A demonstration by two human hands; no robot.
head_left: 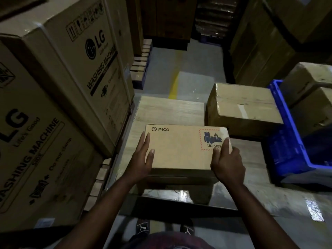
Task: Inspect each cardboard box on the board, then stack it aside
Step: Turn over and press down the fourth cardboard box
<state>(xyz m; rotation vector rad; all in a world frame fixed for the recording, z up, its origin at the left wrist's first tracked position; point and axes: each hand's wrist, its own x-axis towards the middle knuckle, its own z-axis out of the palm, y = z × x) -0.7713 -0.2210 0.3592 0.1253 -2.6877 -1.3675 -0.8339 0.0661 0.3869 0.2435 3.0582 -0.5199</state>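
Note:
A flat brown cardboard box (pixel 181 148) printed "PICO" with a red-bordered UN 3481 battery label lies over the pale wooden board (pixel 168 110). My left hand (pixel 142 159) presses its left side with straight fingers, thumb on top. My right hand (pixel 227 159) grips the near right corner, fingers curled over the edge. Whether the box rests on the board or is lifted a little I cannot tell. A larger taped cardboard box (pixel 244 106) sits to the right, past the board's edge.
Tall LG washing-machine cartons (pixel 59 90) wall off the left side. A blue plastic crate (pixel 287 141) stands at the right with more cartons (pixel 312 83) behind it. Grey floor with a yellow line (pixel 174 85) runs ahead. Wooden pallets (pixel 141 63) lie at the far left.

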